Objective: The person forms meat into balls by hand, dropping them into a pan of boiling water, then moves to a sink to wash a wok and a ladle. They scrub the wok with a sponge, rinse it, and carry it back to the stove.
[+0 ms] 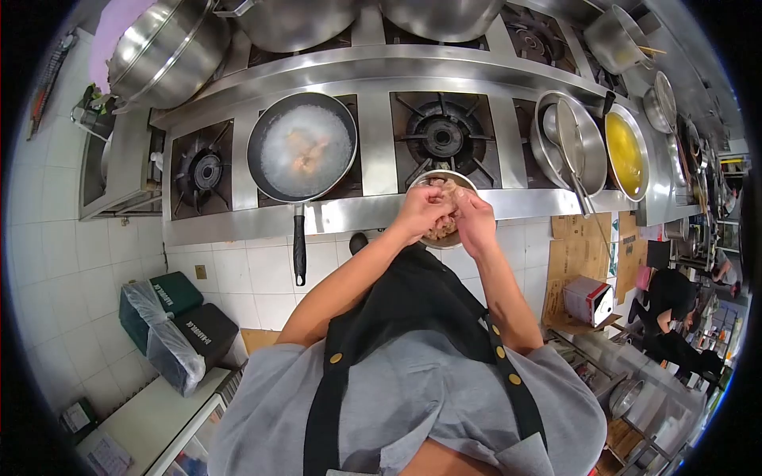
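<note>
Left hand (421,213): fingers curled, pinching meat (446,190) over bowl (468,181).
Right hand (476,222): fingers curled, gripping same clump; both hands touching, side by side.
Bowl: steel, on front ledge of stove (373,214), just before unlit burner (443,136). Meat: pinkish-brown pieces, partly in bowl, partly between fingers.
Pan (302,147): left of bowl, on next burner, bubbling water with pale pieces, black handle toward person.
Oil basin (627,152): right, yellow liquid.
Ladle (568,135): across steel basin beside oil.
Pot (167,51): large, far left, tilted.
</note>
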`<state>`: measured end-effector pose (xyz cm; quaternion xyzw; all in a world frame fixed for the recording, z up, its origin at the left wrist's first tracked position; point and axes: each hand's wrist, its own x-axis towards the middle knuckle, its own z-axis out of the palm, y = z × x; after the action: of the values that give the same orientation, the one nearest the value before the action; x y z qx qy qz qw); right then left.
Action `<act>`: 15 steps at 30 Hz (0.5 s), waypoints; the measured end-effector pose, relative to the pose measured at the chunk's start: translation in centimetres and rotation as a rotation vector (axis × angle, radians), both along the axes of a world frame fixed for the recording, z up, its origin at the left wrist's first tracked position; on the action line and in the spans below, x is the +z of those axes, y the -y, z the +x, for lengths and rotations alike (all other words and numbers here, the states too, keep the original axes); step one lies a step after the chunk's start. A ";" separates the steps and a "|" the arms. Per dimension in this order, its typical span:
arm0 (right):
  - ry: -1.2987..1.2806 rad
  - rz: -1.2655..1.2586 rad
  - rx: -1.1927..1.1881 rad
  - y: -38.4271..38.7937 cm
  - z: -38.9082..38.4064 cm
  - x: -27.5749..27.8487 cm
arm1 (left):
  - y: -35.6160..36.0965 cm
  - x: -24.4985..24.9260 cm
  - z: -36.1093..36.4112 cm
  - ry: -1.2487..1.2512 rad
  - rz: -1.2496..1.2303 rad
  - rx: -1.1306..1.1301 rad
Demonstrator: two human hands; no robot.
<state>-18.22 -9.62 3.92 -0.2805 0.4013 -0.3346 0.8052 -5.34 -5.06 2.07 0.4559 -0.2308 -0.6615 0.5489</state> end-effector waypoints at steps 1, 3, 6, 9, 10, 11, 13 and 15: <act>-0.131 -0.154 0.035 0.2 -0.3 -0.2 | -0.1 0.0 0.4 0.000 -0.008 -0.017; -0.261 -0.306 0.067 0.5 -0.8 -0.1 | -0.3 0.5 1.1 0.000 -0.014 -0.037; -0.411 -0.452 0.189 1.2 -2.2 0.8 | -0.2 1.2 1.2 0.070 0.045 -0.110; -0.555 -0.544 0.310 1.8 -2.5 0.9 | 0.1 0.9 0.9 0.128 -0.010 -0.118; -0.624 -0.662 0.305 1.8 -2.2 1.1 | 0.2 1.0 0.8 0.138 -0.012 -0.125; -0.692 -0.780 0.299 1.7 -2.0 1.3 | 0.3 1.1 0.8 0.148 -0.014 -0.131; -0.794 -0.884 0.338 1.5 -1.4 2.3 | 0.4 -0.9 0.7 0.347 -0.140 -0.129; -0.898 -0.986 0.376 1.5 -1.2 2.8 | 0.4 -2.3 0.5 0.544 -0.267 -0.128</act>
<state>-19.47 -11.12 6.68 -0.7897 0.4416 -0.1841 0.3840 -4.79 -5.42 -0.23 0.5249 -0.4823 -0.5122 0.4791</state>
